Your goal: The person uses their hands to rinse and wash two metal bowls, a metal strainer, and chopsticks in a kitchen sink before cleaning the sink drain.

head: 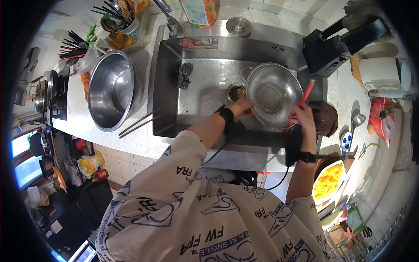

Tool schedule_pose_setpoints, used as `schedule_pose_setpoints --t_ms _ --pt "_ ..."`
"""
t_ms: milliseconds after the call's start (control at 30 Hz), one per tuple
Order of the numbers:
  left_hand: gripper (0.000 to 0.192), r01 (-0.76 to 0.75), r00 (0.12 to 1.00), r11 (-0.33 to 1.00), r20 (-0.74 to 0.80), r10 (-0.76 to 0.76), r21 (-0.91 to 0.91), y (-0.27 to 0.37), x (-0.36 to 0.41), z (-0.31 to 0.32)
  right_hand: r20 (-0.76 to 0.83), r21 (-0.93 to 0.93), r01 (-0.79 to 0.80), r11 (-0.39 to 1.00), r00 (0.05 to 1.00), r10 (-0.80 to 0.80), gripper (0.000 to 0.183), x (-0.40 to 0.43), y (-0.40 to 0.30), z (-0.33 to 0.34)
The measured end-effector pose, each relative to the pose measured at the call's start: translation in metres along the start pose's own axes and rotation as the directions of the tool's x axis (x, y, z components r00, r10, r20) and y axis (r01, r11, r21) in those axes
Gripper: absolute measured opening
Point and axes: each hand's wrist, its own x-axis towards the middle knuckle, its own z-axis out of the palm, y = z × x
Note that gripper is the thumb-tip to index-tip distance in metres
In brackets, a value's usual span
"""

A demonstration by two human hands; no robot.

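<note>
A round stainless-steel mesh strainer is tilted in the right part of the steel sink, with a few small yellow bits on its mesh. My left hand grips its left rim beside the drain. On the strainer's other side, my right hand holds a slim red-handled tool that has a pale upper end. The tool's lower part is partly hidden by the fingers, so its kind is unclear. A dark brown rounded object lies by the right wrist at the sink's edge.
Left of the sink are a steel bowl and a pair of chopsticks. Steel-wool scrubbers lie inside the sink, below the faucet. A black knife block, a ladle and a dish of orange-yellow pieces stand right.
</note>
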Motion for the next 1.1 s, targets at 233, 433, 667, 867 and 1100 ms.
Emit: schedule_pose_setpoints --t_ms 233,433,667,867,1100 --pt "0.035 -0.029 0.960 0.985 -0.271 0.075 0.172 0.028 -0.058 -0.030 -0.307 0.355 0.262 0.898 0.939 -0.152 0.033 0.007 -0.060 -0.053" --pt "0.043 0.048 0.926 0.953 -0.371 0.070 0.300 0.066 -0.124 -0.048 -0.400 0.406 0.483 0.776 0.857 -0.325 0.043 0.063 -0.098 -0.049" --pt "0.014 0.084 0.960 0.972 -0.279 -0.021 0.219 0.064 -0.139 -0.066 -0.524 0.236 0.434 0.869 0.810 -0.262 0.029 0.102 -0.116 -0.039" --pt "0.016 0.204 0.962 0.931 -0.241 -0.132 0.302 0.067 -0.132 -0.063 -0.641 -0.342 0.422 0.840 0.549 -0.537 0.026 0.091 -0.112 -0.053" --pt "0.013 0.265 0.956 0.938 -0.186 -0.225 0.224 0.057 -0.106 -0.062 -0.514 -0.107 0.327 0.939 0.790 -0.334 0.029 0.053 -0.115 -0.054"
